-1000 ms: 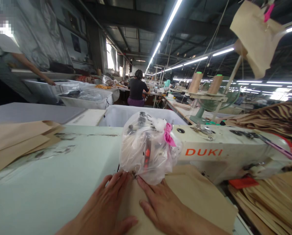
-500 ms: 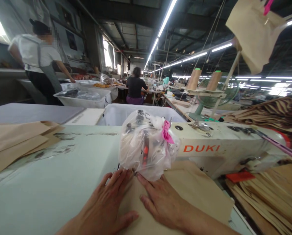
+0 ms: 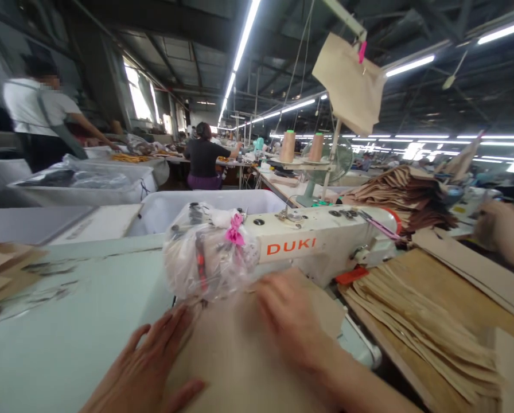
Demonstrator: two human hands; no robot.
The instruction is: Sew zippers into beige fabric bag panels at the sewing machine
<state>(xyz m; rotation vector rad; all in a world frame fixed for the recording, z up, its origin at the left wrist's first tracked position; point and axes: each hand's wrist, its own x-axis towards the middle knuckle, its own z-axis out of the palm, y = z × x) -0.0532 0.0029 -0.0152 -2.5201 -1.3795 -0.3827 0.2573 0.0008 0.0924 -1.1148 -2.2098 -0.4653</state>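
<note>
At the far left edge of the pale green worktop (image 3: 67, 327) lie a few loose tan pieces (image 3: 1, 272), and behind them a person in a white top (image 3: 37, 112) stands at the long bins. Nearer, the left hand (image 3: 147, 367) rests palm down with its fingers (image 3: 171, 324) spread, the fingertips touching the left border of a tan sheet (image 3: 240, 355) that lies flat on the worktop between both hands. Just beyond the sheet's far edge sits a clear plastic bag (image 3: 205, 261), tied with a pink strip (image 3: 234, 233), which covers the head of the white sewing machine (image 3: 326, 244) marked DUKI. The right hand (image 3: 289, 321) lies on top of the sheet, close to the bag and the machine's body; it is blurred, so I cannot tell whether its fingers are spread or pressed together. Further right, a fanned stack of tan sheets (image 3: 416, 324) lies on a wooden board beside the machine, well apart from both hands. Behind the machine stand two thread cones (image 3: 288, 147).
</note>
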